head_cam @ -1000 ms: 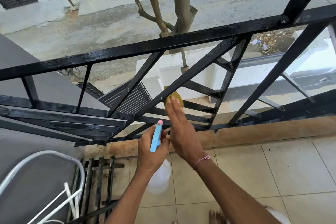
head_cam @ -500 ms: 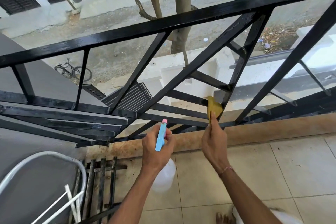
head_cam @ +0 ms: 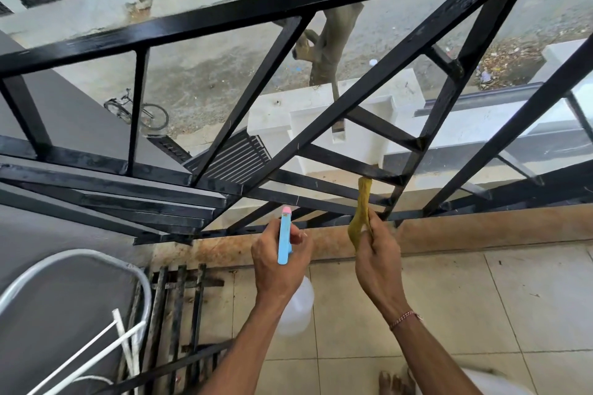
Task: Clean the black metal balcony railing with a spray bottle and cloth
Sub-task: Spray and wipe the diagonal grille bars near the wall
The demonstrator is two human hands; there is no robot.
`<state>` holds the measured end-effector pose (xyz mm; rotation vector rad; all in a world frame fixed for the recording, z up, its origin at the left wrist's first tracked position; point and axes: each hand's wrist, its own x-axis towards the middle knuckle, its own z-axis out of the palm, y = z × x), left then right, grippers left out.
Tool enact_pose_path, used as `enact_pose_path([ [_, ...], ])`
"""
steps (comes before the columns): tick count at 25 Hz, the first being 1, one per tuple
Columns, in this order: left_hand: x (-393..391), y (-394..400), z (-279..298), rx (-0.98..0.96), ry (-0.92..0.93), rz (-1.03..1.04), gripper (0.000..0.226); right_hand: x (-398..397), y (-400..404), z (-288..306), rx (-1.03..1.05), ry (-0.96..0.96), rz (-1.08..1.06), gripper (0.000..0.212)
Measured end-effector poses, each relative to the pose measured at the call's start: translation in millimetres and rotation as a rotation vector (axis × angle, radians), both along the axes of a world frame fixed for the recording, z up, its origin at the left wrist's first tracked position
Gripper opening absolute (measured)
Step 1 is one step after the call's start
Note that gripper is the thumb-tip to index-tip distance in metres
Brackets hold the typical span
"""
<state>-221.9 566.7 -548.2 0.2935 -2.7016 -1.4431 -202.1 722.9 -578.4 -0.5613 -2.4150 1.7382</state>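
The black metal railing [head_cam: 288, 6] crosses the whole view, with diagonal and horizontal bars below its top rail. My left hand [head_cam: 276, 260] grips a spray bottle [head_cam: 285, 239] with a light blue head and pink nozzle; its clear body hangs below the hand. My right hand [head_cam: 378, 256] pinches a yellow-green cloth [head_cam: 362, 205], which stretches up from my fingers to a low cross bar of the railing. Both hands are just in front of the railing's lower bars.
A white metal frame [head_cam: 80, 266] stands at the lower left, beside a black floor grate [head_cam: 173, 305]. Beige tiles [head_cam: 481, 305] cover the balcony floor. Far below are a street, a tree trunk [head_cam: 340, 29] and a bicycle [head_cam: 138, 111]. My bare foot [head_cam: 390, 383] shows at the bottom.
My right hand moved the cloth from a left diagonal bar rightward and down to a low cross bar. The cloth now hangs stretched out instead of bunched. The left hand kept holding the bottle.
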Motion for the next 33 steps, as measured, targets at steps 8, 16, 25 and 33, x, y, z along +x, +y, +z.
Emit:
enact_pose_path([
  [8,-6.2,23.8,-11.5,0.006,-0.098,-0.082,0.029,2.9,16.2,-1.5,0.002,0.029,-0.033,0.043],
  [16,-3.7,47.7,-28.4,0.001,-0.19,-0.086,0.027,5.4,37.2,-19.1,0.03,-0.016,-0.065,0.043],
  [25,-15.6,23.4,-16.4,0.04,-0.148,-0.029,0.013,-70.2,-8.8,-38.0,0.178,-0.171,0.293,0.056],
  [33,-21.1,-26.6,6.5,0.14,-0.1,0.0,0.022,-81.2,-62.3,20.4,0.089,0.115,0.473,0.048],
])
